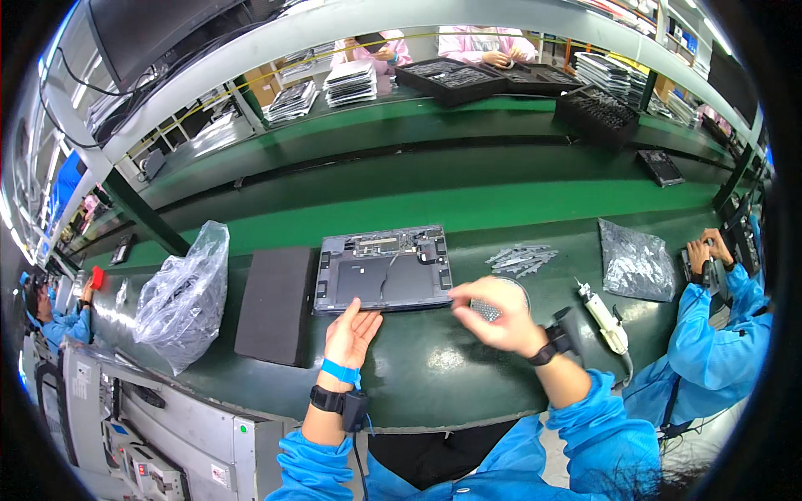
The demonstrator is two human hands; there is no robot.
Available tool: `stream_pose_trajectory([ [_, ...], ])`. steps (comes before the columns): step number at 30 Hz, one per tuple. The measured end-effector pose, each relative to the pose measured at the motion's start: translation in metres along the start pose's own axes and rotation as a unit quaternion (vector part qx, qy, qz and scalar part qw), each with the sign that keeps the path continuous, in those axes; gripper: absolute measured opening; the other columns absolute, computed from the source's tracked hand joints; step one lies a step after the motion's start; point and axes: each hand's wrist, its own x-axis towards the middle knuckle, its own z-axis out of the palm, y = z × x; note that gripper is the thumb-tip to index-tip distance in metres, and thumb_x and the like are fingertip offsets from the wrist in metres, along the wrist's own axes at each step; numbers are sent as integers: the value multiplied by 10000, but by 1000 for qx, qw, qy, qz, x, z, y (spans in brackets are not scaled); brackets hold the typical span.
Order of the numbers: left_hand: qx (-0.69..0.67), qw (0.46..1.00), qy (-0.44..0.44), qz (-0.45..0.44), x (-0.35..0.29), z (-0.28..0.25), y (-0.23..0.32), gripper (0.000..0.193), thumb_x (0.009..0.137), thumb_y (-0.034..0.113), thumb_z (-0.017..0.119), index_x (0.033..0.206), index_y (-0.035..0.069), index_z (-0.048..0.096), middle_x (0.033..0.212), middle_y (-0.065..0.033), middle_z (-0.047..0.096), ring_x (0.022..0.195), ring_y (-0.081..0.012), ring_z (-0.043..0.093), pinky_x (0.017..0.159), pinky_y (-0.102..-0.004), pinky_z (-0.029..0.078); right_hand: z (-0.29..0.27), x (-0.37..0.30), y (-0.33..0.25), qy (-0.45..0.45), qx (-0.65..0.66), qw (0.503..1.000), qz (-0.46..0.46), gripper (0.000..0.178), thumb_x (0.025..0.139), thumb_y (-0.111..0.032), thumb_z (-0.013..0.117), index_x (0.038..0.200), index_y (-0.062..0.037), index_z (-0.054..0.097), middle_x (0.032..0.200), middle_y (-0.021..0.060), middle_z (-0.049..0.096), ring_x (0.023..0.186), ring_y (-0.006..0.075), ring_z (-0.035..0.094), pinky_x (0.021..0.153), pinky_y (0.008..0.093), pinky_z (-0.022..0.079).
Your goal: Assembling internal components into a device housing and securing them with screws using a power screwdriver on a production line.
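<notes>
Just beyond left hand: laptop chassis.

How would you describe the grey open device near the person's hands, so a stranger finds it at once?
On the green workbench, look just beyond the left hand, whose fingertips touch its near edge. The open laptop base lies flat there, a grey rectangle showing inner parts and a cable, unlike the plain dark foam pad on its left.

Grey laptop base; black foam pad; dark green belt — blue sleeves; clear bag.
</notes>
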Motion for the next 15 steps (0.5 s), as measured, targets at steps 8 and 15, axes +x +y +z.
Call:
stream_pose_trajectory([
  [8, 86, 991, -16, 96, -77, 11, -15, 247, 995, 162, 624, 1172, -3, 572, 1040, -183, 675, 922, -285, 686, 797, -411, 605, 57, -41, 1, -95, 114, 972, 183, 186, 918, -176, 759, 793, -39, 756, 604, 47, 655, 541, 81, 578, 517, 278, 458],
  [15, 151, 956, -112, 227, -29, 46, -59, 448, 1010, 176, 628, 615, 137, 420, 552, 40, 411, 505, -59, 348, 484, -278, 247, 104, -56, 26, -101, 362, 905, 199, 497, 1026, -325, 640, 610, -58, 592, 552, -53, 501, 528, 19, 398, 472, 253, 314],
])
